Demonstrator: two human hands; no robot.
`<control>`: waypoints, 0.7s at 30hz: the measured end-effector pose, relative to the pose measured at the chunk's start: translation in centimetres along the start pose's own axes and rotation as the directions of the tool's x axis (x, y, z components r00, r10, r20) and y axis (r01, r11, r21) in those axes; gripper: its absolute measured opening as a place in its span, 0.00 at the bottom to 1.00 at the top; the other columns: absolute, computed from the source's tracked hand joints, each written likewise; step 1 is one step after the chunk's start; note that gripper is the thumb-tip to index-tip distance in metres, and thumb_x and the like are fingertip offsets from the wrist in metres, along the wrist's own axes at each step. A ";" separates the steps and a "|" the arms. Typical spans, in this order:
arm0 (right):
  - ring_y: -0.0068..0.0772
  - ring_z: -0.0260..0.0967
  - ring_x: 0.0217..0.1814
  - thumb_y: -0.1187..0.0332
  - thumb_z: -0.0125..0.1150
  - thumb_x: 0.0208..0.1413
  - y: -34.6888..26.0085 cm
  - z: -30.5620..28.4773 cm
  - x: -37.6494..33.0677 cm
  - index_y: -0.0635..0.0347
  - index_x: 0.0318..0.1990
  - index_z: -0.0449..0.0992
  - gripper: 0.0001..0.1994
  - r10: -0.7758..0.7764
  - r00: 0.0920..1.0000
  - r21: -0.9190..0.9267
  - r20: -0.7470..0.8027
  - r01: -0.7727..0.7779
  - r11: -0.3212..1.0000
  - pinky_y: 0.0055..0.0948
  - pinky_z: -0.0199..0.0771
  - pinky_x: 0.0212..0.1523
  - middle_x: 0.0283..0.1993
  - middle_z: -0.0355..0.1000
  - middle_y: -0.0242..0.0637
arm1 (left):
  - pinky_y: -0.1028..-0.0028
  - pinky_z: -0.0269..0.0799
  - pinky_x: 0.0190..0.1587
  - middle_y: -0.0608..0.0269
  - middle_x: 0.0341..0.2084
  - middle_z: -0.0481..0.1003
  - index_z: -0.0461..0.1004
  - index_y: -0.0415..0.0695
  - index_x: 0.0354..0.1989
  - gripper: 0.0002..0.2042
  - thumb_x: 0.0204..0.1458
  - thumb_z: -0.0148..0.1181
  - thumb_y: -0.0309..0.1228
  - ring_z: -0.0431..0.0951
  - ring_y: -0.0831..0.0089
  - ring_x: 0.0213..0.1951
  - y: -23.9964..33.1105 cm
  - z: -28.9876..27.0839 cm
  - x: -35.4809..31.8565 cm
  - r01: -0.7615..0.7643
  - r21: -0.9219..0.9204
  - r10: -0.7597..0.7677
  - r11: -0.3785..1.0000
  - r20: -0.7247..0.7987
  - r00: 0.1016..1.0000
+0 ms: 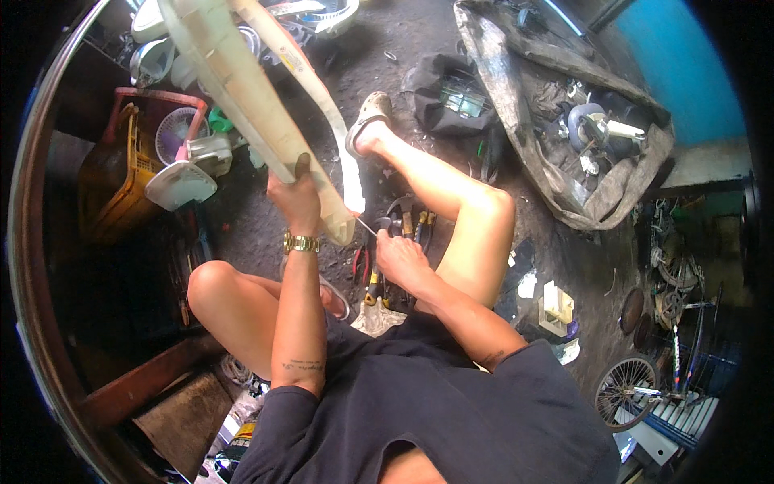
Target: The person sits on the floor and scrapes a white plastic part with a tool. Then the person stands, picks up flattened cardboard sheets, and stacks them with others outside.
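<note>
Left grip (295, 202) clamped on the edge of a broad cream plastic length (242, 101), thumb over its face, a little above the lower end. That length slants away up and left, its far end out of view. Right grip (401, 260) closed around a thin metal rod (368, 227), which points up-left to just beside the lower ends of the plastic; contact at the tip cannot be told. A narrower pale strip (326, 105) runs to the right of the broad length; whether the two join up top cannot be told.

Count: broad length, one; pale strip, one; rod, one; gold wristwatch (301, 241), one, on the left wrist. Hand tools on the floor, several, overlapping, among them red-handled pliers (362, 263) and a hammer (407, 222).

Around: yellow crate (129, 181) at left; black bag (451, 97) ahead; big grey sack (516, 105) at right, open, parts inside; bicycle wheel (626, 393) lower right. In the way: the bent right leg (472, 218), close by the right grip, and tools crowding the floor below both hands.
</note>
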State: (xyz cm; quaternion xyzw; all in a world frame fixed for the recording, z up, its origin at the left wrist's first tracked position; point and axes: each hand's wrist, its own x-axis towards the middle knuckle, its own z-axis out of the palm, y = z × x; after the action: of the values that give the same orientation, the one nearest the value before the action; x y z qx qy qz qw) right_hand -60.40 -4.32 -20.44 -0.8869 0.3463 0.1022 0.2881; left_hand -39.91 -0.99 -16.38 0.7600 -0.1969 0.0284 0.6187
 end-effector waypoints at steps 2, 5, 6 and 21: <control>0.63 0.76 0.34 0.72 0.47 0.54 -0.1 0.6 0.7 0.69 0.36 0.67 0.08 0.011 1.000 0.004 0.003 -0.011 1.000 0.56 0.75 0.37 0.30 0.75 0.62 | 0.69 0.72 0.36 0.55 0.30 0.80 0.75 0.32 0.39 0.16 0.53 0.67 0.35 0.77 0.70 0.31 -0.2 -0.1 0.0 0.023 -0.050 -0.025 0.998 -0.021 0.999; 0.61 0.77 0.38 0.73 0.49 0.53 -0.1 2.5 2.4 0.69 0.39 0.68 0.08 0.029 0.999 0.006 0.013 -0.029 1.000 0.53 0.76 0.39 0.33 0.75 0.62 | 0.70 0.72 0.35 0.56 0.30 0.80 0.75 0.33 0.40 0.15 0.53 0.67 0.34 0.77 0.71 0.31 -0.5 0.1 0.1 0.009 -0.014 -0.009 1.000 -0.030 1.000; 0.60 0.77 0.39 0.73 0.49 0.53 -0.1 3.2 3.1 0.70 0.39 0.68 0.09 0.037 0.999 0.008 0.012 -0.037 0.999 0.53 0.77 0.39 0.33 0.75 0.62 | 0.70 0.72 0.36 0.56 0.31 0.80 0.75 0.33 0.40 0.15 0.53 0.67 0.34 0.77 0.71 0.31 -0.4 0.1 -0.2 0.028 -0.006 -0.028 1.000 -0.021 0.999; 0.63 0.75 0.41 0.73 0.46 0.55 1.7 6.0 5.1 0.66 0.41 0.65 0.08 0.098 0.995 0.077 -0.007 -0.098 0.992 0.54 0.75 0.41 0.34 0.75 0.61 | 0.70 0.72 0.34 0.57 0.29 0.79 0.75 0.32 0.39 0.12 0.52 0.66 0.28 0.78 0.70 0.30 0.4 0.1 0.9 0.047 -0.072 -0.052 0.996 -0.064 0.997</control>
State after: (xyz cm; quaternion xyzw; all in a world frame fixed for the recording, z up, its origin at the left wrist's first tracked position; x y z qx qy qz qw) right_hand -57.69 -4.70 -27.97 -0.8577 0.3946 0.0980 0.3146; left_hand -39.21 -1.35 -15.77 0.7410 -0.1585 0.0309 0.6518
